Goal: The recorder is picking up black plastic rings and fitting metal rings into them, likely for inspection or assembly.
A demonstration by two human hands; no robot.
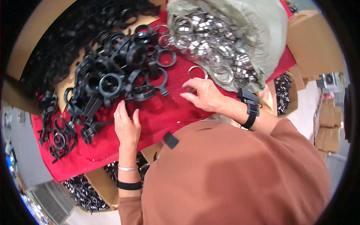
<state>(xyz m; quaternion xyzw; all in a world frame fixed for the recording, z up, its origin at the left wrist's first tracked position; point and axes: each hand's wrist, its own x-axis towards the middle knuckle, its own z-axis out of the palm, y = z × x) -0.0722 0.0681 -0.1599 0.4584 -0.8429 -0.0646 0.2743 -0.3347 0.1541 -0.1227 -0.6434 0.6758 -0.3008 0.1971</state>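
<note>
My left hand is at the near edge of a heap of black plastic rings with tabs, its thumb apart from its fingers. I see nothing held in it; its fingertips reach close to the dark parts. My right hand hovers over the red cloth with thumb and fingers parted and a gap between them. Just beyond its knuckles lies a single silver metal ring; whether they touch is hard to tell. More silver rings spill from a pale woven sack at the far right.
A big cardboard box full of black parts stands at the far left. Below the table's near edge are boxes of dark shiny parts. Another box of such parts sits to the right. A small black piece shows against my brown top.
</note>
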